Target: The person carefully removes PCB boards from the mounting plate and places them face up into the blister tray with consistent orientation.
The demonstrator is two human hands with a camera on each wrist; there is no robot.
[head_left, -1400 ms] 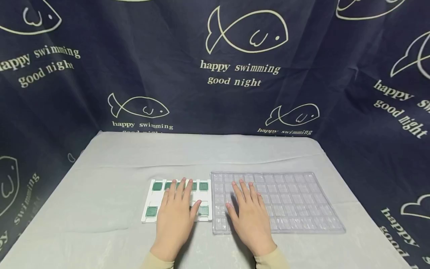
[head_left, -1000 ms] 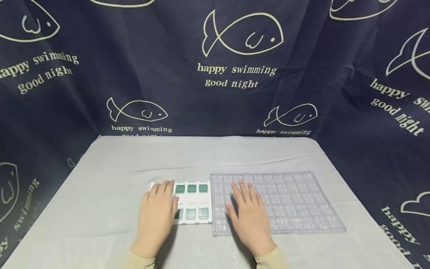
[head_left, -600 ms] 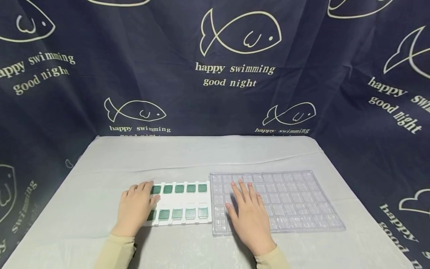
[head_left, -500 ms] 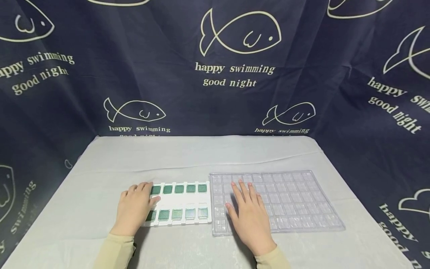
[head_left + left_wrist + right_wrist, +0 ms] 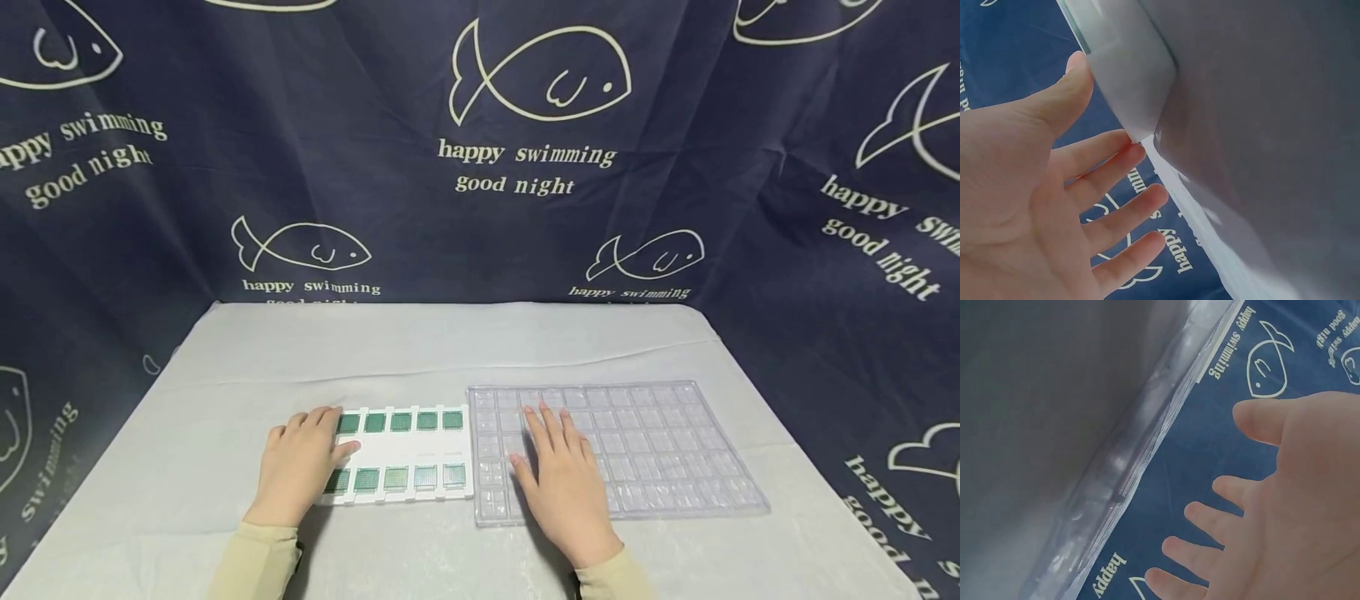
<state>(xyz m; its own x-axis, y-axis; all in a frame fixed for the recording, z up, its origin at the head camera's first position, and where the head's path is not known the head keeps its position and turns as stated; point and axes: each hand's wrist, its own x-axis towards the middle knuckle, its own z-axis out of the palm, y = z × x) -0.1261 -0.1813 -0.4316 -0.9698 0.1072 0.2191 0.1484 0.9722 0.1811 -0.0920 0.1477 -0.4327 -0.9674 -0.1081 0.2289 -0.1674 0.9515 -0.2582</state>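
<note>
My left hand (image 5: pixel 300 462) lies at the left end of a white tray (image 5: pixel 390 446), covering that end. Two rows of small square green circuit-board pieces (image 5: pixel 375 422) sit in the tray. Seen from the left wrist, the fingers of the left hand (image 5: pixel 1041 187) are extended, with the index fingertip by the tray's corner (image 5: pixel 1129 94). Over the left part of a clear plastic compartment tray (image 5: pixel 652 450) is my right hand (image 5: pixel 566 492), fingers spread. The right wrist view has this hand (image 5: pixel 1297 519) apart from the clear tray's edge (image 5: pixel 1129 450), nothing in it.
Both trays lie side by side on a table with a pale cloth (image 5: pixel 187 450). Behind and at the sides hangs a dark blue curtain (image 5: pixel 420 250) with fish prints.
The left hand has moved left, from over the middle of the white tray to its left end, uncovering green pieces. My right hand has shifted slightly right. Both trays stay put.
</note>
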